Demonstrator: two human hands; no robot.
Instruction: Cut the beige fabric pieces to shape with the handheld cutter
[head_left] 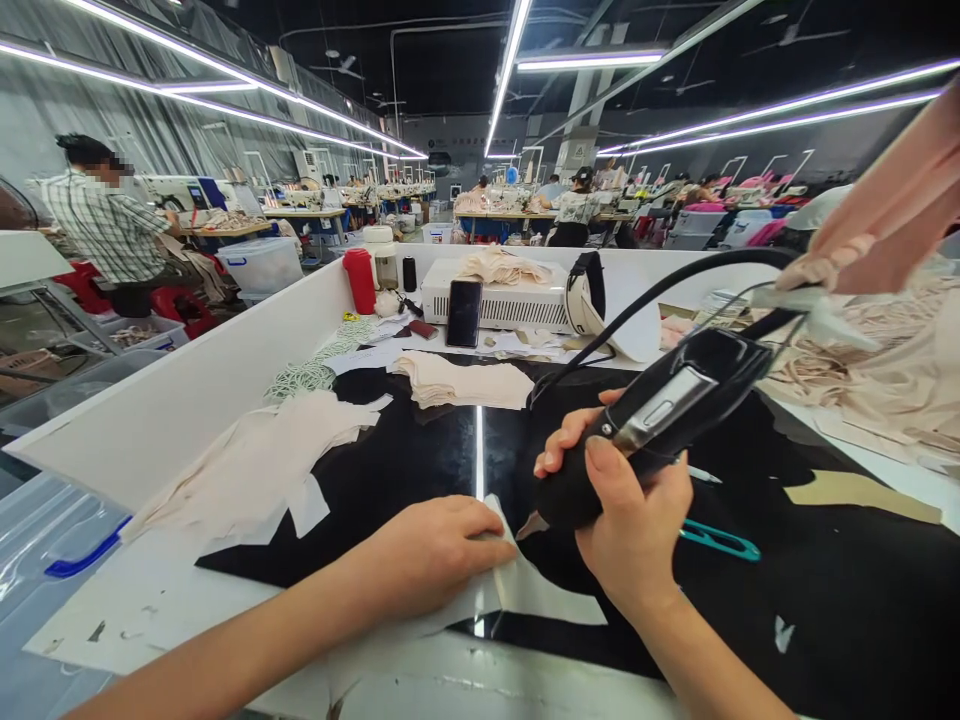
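My right hand is closed round a black corded hand tool with a silver plate on its side. The tool tilts, its rounded end down and left over the work surface; its working face is hidden. Close to its left, my left hand has its fingers bent and pressed together on a cream fabric piece with a folded edge. The fabric lies partly on a glossy black sheet. Just left of the tool's end, a small brownish pointed shape shows; I cannot tell what it is.
Cream fabric stacks lie left and ahead. A phone leans against a white box. Teal tweezers-like tool and a beige strip lie right. The tool's cable arches overhead. A white partition borders the left.
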